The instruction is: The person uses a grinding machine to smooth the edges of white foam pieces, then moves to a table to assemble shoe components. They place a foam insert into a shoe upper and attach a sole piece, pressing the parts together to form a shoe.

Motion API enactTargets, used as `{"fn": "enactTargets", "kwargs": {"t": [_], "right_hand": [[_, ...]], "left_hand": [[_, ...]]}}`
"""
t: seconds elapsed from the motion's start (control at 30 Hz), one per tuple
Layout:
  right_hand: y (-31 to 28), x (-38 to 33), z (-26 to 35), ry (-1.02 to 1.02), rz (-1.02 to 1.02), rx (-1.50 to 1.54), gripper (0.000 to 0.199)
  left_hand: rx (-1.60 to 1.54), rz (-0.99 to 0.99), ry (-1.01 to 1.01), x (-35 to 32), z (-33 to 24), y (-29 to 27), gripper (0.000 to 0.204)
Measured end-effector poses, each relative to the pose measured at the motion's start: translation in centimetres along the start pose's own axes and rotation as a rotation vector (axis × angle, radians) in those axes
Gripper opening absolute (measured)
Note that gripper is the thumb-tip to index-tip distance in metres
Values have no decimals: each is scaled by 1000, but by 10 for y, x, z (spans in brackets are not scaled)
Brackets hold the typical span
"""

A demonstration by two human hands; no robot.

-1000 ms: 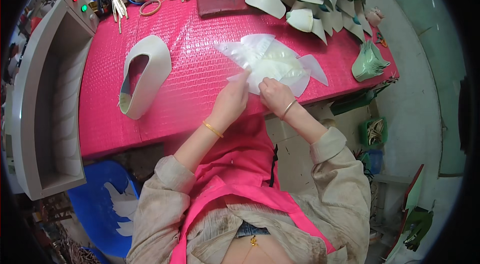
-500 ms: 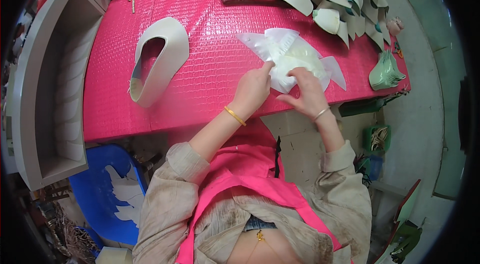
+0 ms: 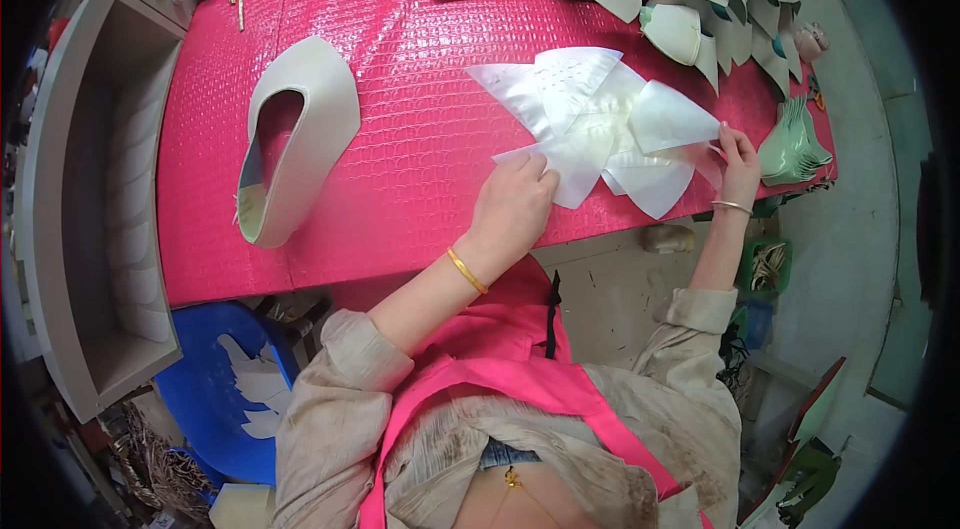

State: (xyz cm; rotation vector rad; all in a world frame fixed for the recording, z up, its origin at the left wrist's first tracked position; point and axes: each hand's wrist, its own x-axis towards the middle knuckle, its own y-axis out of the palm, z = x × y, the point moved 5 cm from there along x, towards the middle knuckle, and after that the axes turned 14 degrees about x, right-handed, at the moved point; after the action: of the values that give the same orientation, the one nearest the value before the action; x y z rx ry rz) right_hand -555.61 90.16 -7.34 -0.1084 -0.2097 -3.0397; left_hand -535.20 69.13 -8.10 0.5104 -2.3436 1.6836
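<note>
Left hand [image 3: 515, 214]: grip closed, fingers pinching the 7 o'clock corner of the white sheets [image 3: 600, 129]. Right hand [image 3: 738, 161]: fingertips nipping their 3 o'clock edge. Sheets look thin, light, floppy, slippery; best held at edges. Fan lies flat on the pink tabletop [image 3: 400, 129], long axis 10 to 4 o'clock.

One view only, worn on the person's head, looking steeply down and close; the pink table [image 3: 400, 129] runs beyond the left hand [image 3: 515, 214] and right hand [image 3: 740, 164]; forearms enter from the lower edge; the fisheye bends edges near the rim; the floor lies below the hands.
</note>
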Motion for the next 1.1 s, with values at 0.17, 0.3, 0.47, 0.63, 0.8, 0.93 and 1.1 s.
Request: {"fn": "enactTargets", "kwargs": {"t": [0.17,0.3,0.47,0.63,0.8,0.93,1.1], "right_hand": [[-44,50,-14,-188,-61,38,13],[-38,9,82,-467,-140,-39,14],[128,-125,49,-539,766,-584,13],[138,-154,74,-697,851,-451,39],[160,-115,31,24,748,-235,29],[180,-121,5,441,684,171,14],[237,-143,-8,786,776,438,21]], "left_hand": [[57,19,77,20,-18,15,7],[-353,261,-150,33,-8,14,20],[-1236,370,-658,45,13,-9,37],[-1175,190,-793,14,63,-22,24],[-748,239,-457,-7,67,-71,23],[-810,-206,-598,-18,149,-181,37],[-349,442,-784,-42,340,-142,47]]}}
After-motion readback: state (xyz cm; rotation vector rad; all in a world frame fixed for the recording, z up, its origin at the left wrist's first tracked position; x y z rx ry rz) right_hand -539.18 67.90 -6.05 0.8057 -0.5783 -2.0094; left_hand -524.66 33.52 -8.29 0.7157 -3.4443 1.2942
